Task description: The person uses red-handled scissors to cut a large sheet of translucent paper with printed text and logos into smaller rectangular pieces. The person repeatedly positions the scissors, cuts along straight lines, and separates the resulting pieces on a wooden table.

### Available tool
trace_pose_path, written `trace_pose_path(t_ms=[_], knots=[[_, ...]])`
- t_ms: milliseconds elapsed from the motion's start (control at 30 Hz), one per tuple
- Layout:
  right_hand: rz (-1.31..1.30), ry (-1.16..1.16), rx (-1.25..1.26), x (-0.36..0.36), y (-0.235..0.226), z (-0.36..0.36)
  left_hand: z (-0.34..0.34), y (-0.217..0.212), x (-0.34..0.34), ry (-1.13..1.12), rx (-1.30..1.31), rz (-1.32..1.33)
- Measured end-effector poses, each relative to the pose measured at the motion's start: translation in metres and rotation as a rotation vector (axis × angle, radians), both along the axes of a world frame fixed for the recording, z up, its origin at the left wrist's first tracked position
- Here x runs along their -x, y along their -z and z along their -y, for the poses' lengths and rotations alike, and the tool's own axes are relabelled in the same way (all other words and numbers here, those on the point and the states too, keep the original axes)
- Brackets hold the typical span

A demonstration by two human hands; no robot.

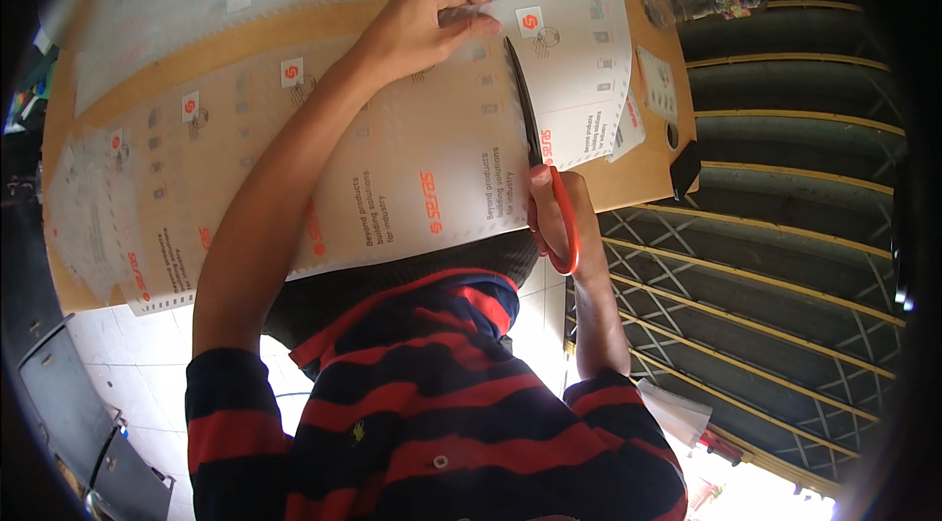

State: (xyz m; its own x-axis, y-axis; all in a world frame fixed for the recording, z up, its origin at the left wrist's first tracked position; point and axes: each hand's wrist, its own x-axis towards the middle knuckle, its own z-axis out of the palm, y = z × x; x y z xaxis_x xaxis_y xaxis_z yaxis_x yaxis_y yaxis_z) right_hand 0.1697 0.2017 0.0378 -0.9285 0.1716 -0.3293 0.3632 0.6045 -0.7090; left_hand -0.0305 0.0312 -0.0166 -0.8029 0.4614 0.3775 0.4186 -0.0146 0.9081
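A long, pale translucent printed sheet (pixel 392 143) lies across the table, with repeated orange logos, small stamp-like squares and dark lettering. My right hand (pixel 559 217) grips a pair of scissors (pixel 530 119) by the red-orange handles. Their dark blades point away from me and lie along a cut line in the sheet. Right of the blades, a section of the sheet (pixel 579 60) is lifted and curves up. At the far end of the blades, my left hand (pixel 422 26) pinches the sheet's upper edge between thumb and fingers.
The brown table (pixel 653 163) shows at its right side, where smaller printed pieces (pixel 628 129) and a card (pixel 657 84) lie. More translucent sheeting (pixel 196 11) covers the far side. A clear plastic bottle (pixel 697 1) is at the far right edge. A ribbed dark shutter (pixel 785 138) stands beyond.
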Motion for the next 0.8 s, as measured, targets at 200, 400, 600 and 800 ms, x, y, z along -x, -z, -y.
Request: trace_pose_path(t_ms=[200, 400, 600, 800], knots=[[-0.024, -0.023, 0.044, 0.004, 0.000, -0.004, 0.001, -0.001, 0.000, -0.003, 0.050, 0.021], [-0.051, -0.002, -0.026, 0.009, 0.000, 0.001, 0.000, 0.000, 0.001, 0.016, 0.040, 0.054], [-0.075, -0.057, 0.048, 0.013, 0.001, -0.001, 0.000, 0.004, 0.005, 0.052, 0.058, 0.057], [-0.099, -0.076, 0.053, 0.016, 0.005, -0.004, 0.002, -0.005, 0.000, 0.060, 0.066, 0.110]])
